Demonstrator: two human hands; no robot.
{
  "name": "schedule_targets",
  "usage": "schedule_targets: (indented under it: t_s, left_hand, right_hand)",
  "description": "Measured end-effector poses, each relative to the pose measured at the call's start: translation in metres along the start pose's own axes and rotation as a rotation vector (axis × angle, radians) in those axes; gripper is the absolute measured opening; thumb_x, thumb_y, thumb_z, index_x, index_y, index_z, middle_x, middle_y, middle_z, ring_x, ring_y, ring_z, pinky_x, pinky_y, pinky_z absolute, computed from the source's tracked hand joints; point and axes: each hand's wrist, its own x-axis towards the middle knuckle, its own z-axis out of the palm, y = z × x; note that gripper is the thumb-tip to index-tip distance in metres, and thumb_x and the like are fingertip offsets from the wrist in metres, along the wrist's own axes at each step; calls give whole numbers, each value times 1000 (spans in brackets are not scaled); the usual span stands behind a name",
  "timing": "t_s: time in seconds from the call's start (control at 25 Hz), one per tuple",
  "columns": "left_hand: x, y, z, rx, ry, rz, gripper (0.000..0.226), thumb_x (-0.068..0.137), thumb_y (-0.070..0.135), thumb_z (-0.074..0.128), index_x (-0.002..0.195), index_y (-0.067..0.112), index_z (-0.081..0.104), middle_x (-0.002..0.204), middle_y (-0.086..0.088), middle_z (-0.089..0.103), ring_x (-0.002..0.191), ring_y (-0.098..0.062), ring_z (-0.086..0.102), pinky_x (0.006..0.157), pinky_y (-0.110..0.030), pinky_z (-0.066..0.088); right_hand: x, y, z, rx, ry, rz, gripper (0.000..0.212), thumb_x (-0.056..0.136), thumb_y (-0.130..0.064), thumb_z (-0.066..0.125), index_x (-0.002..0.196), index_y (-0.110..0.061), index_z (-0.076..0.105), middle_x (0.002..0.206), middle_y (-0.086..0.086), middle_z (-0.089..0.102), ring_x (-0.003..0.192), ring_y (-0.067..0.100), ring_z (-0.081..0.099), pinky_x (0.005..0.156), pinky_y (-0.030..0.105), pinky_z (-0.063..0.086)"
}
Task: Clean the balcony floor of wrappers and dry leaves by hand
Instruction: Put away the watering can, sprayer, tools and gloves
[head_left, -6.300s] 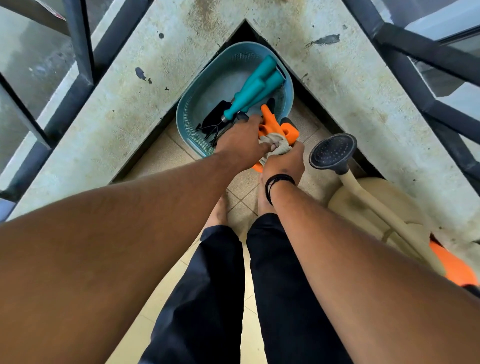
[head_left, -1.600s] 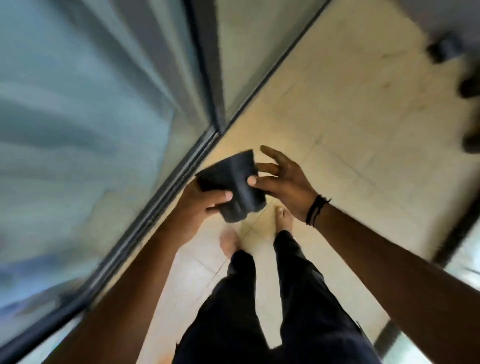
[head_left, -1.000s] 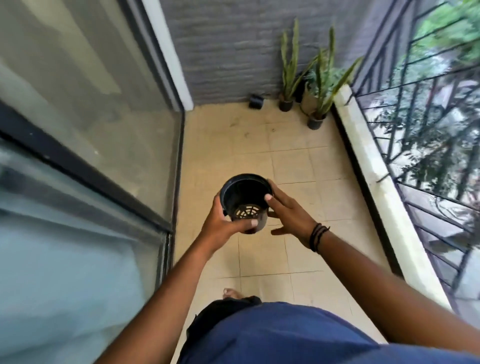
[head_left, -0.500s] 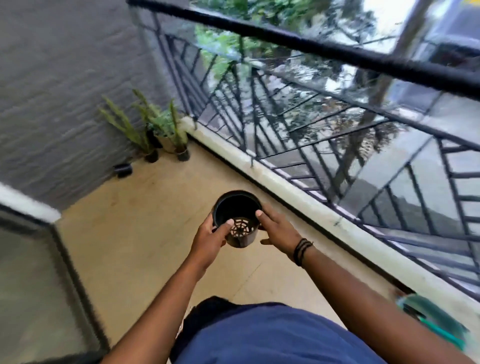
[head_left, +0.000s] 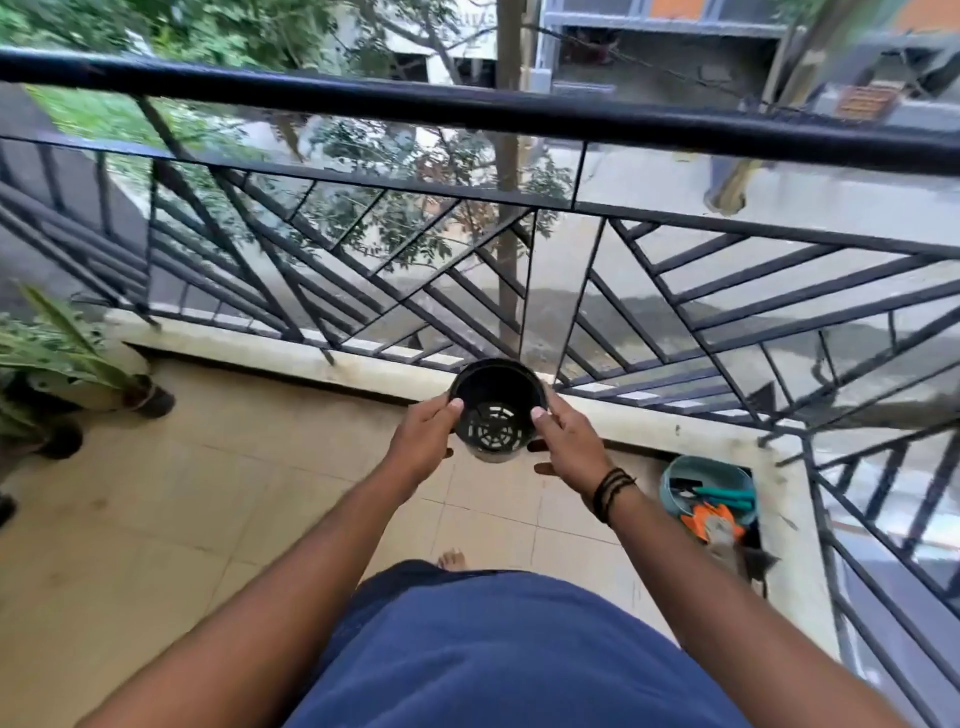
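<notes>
An empty black plastic plant pot with a slotted bottom is held in front of me, its mouth tipped toward me. My left hand grips its left wall, thumb on the rim. My right hand holds its right wall, thumb on the rim and fingers underneath. The beige tiled balcony floor lies below; no wrapper or dry leaf shows on it.
A black metal railing on a low concrete ledge runs across ahead. Potted plants stand at the left. A teal basket with garden tools and orange gloves sits in the right corner.
I have turned to the right: the railing now faces me, the plants have slid to the left edge and the teal basket has come into view. Both hands still hold the pot.
</notes>
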Motion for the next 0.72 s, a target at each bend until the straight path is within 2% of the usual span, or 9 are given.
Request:
schedule_targets:
  t_s: [0.12,0.2,0.32,0.4,0.48,0.52,0.6,0.68,0.72]
  left_hand:
    - [35,1,11,-7,-49,-16,24,104,22,51,93,27,72,93,-2,71,97,-25,66,84,-46,59]
    - [58,-21,20,-26,-65,-86,23,101,19,56,89,28,74,92,-6,73,94,-28,70,84,-49,61]
    - [93,-92,43,-79,-66,-223,13,81,35,65,88,39,75,101,-6,76,100,-30,71,83,-52,61]
    - [108,-137,57,-90,-41,-317,27,69,44,64,94,40,72,103,2,74,101,-24,70,87,-52,59]
    - [148,-207,86,-122,9,-414,41,68,34,61,109,36,67,109,5,71,105,-23,68,91,-52,57]
    - [171,-242,101,-145,24,-464,48,68,27,59,115,33,65,111,5,69,107,-23,67,92,-53,57]
    - [227,-315,132,-162,39,-527,56,67,15,58,120,30,63,112,7,69,107,-21,66,93,-53,57]
    - [301,-376,158,-93,67,-524,52,71,7,64,119,29,62,109,7,70,102,-19,66,89,-49,58]
    - [337,-398,166,-57,102,-514,46,74,6,66,115,28,63,106,5,70,99,-19,67,86,-47,59]
  right_hand:
    - [21,18,0,8,146,58,34,103,-22,52,134,-33,56,109,5,70,80,22,66,63,34,54]
    - [39,43,6,15,266,180,27,96,-30,62,123,-25,60,105,8,72,77,25,70,63,38,56]
    - [77,105,24,16,359,416,50,73,-53,66,106,-16,63,101,12,74,79,27,75,62,40,60]
    - [93,143,37,17,363,532,45,65,-55,67,99,-26,63,98,9,74,83,29,75,70,47,62]
    - [137,208,56,18,348,610,33,57,-56,67,88,-48,61,95,3,74,86,29,74,79,54,61]
    - [166,241,65,10,343,622,31,56,-54,66,86,-54,58,94,0,75,87,28,74,81,54,60]
    - [236,310,83,-71,339,594,38,63,-39,68,97,-52,57,99,-1,74,92,26,72,86,51,59]
    - [317,373,95,-122,329,567,46,72,-18,65,111,-41,57,104,2,73,97,28,70,87,50,58]
    - [357,400,100,-126,319,547,49,71,-14,61,110,-44,56,104,2,72,98,30,69,86,51,59]
